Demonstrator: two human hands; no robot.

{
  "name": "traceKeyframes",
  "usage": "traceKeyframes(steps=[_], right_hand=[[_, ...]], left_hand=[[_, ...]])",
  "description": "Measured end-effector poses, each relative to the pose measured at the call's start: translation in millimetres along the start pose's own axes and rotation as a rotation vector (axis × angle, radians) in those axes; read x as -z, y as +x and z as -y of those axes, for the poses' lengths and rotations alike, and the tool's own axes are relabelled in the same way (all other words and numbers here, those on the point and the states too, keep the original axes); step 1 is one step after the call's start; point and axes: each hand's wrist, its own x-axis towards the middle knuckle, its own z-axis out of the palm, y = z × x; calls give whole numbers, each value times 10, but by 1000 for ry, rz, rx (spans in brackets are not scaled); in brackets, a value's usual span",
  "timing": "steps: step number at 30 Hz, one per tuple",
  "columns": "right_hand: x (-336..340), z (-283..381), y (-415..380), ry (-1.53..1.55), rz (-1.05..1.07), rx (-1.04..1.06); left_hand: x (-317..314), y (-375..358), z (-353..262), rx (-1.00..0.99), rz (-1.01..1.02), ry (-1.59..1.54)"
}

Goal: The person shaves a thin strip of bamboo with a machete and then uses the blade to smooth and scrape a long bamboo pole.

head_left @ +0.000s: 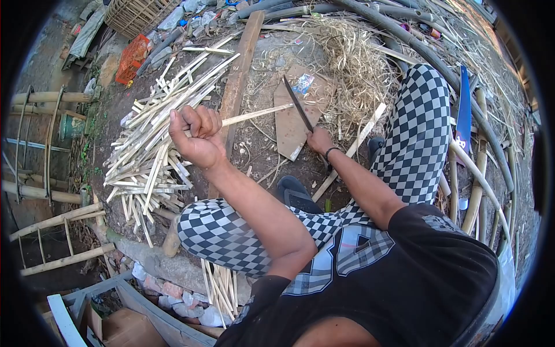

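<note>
My left hand (199, 136) is closed round one end of a thin pale bamboo strip (254, 115), which points right from the fist. The strip's far end lies close to or against the dark blade of a long knife (296, 103). My right hand (319, 141) grips the knife's handle, with the blade slanting up and left. Beneath the blade lies a flat brown board (290, 134) with a small blue and white wrapper (303, 84) on it. I cannot tell whether the blade touches the strip.
Many split strips (167, 127) are heaped at the left. A wooden plank (240, 69) runs beside them. Curly shavings (358, 63) lie beyond the board. A blue saw (463, 110) and bamboo poles (480, 162) are at the right. An orange crate (132, 59) stands at the upper left.
</note>
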Motion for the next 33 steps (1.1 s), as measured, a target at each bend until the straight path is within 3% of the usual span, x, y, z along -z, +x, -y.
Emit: traceKeyframes(steps=[3,8,11,13,15,18,22,26,27,29,31,33], right_hand=[[205,247,-39,16,-26,20],[820,1062,-303,142,-239,333],[816,945,-299,157,-269,431],[489,483,-213,92,-310,421],[275,150,-134,-352,24,80],[287,191,-82,-259,-1,28],[650,785,-128,-117,-108,207],[749,897,-167,44,-287,442],[701,816,-170,45,-289,442],[462,430,-131,-120,-139,211],[199,-3,58,-211,-67,175],[236,94,143,-291,-3,142]], left_hand=[[-3,31,23,-8,-24,26],[-15,46,79,-51,-56,46],[-69,41,52,-32,-78,98],[-69,56,56,-27,-65,96],[-88,48,67,-27,-46,92],[-93,70,95,-32,-41,125],[-80,70,101,-15,-3,100],[-33,55,83,14,29,94],[-36,51,80,20,56,96],[-78,39,52,28,64,114],[-115,24,44,31,78,130],[-110,32,40,26,52,121]])
